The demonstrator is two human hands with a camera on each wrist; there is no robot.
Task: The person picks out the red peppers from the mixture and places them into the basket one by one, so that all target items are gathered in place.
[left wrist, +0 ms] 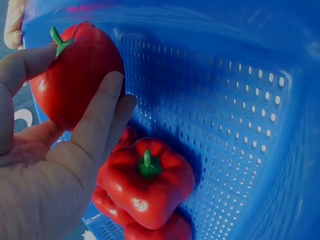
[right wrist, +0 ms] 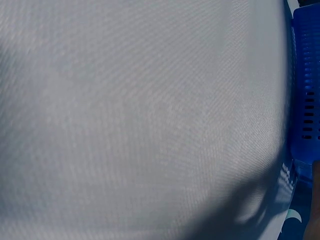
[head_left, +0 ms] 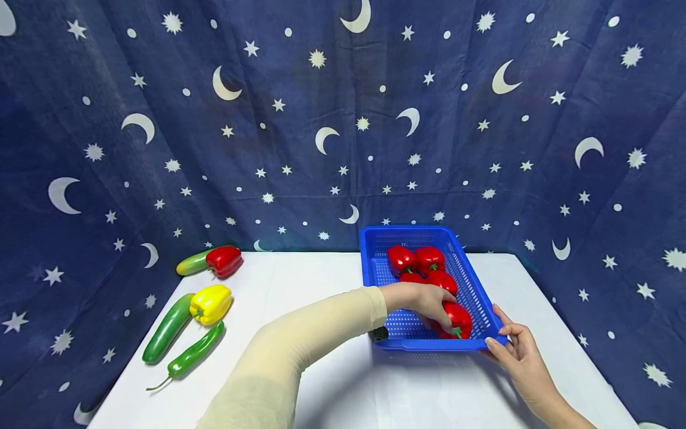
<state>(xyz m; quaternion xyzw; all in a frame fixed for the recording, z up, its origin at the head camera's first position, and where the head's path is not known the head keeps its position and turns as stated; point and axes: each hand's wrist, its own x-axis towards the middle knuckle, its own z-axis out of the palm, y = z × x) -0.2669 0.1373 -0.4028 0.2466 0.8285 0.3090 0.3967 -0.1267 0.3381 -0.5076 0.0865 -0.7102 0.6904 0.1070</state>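
My left hand reaches into the blue plastic basket and grips a red bell pepper near its front right corner. In the left wrist view, thumb and fingers curl round this pepper, beside its green stem. Several more red bell peppers lie farther back in the basket; one sits stem up in front of others in the left wrist view. My right hand holds the basket's front right corner, thumb on the rim. The right wrist view catches only a sliver of that hand, beside the basket wall.
On the left of the white table lie a yellow bell pepper, a red bell pepper, a green cucumber, a yellow-green cucumber-like vegetable and a long green chili pepper. A dark blue curtain surrounds the table.
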